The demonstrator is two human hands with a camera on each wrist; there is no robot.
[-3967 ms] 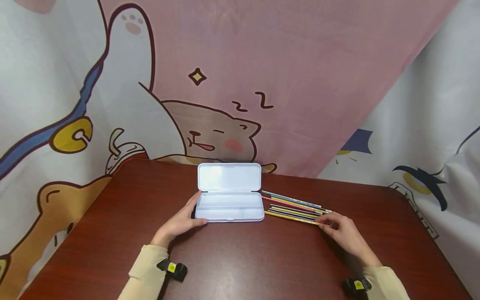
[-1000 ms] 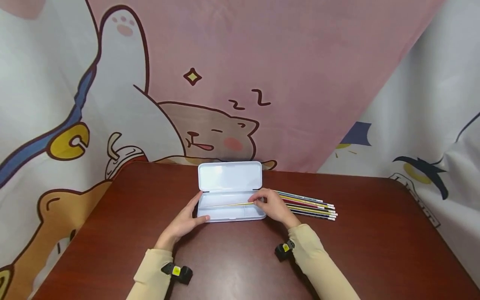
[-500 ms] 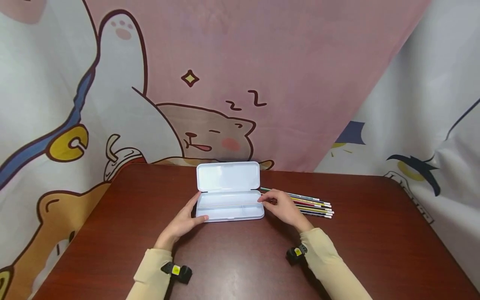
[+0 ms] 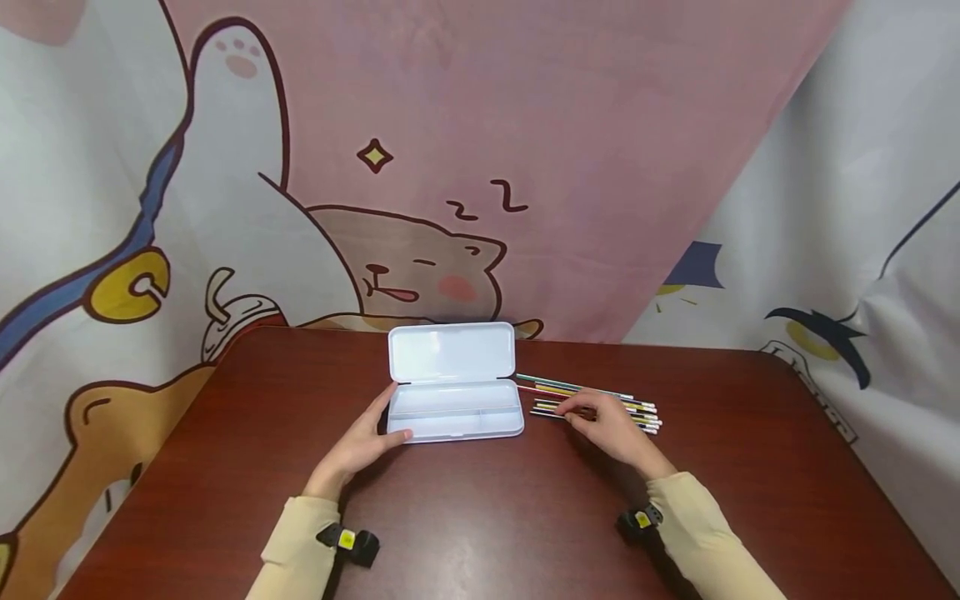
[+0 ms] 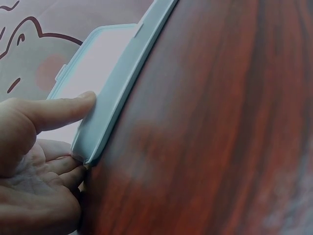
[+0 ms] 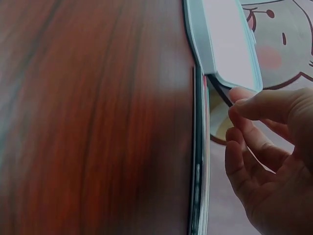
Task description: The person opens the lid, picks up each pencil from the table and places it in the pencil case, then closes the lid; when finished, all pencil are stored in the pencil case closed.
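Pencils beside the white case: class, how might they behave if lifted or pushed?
The pencils look straight and slim, so probably stiff and light to lift. Lying on the shiny table, they could slide or roll when pushed.

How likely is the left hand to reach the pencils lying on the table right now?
Probably not without letting go: the left hand holds the left end of the open case, which lies between it and those pencils.
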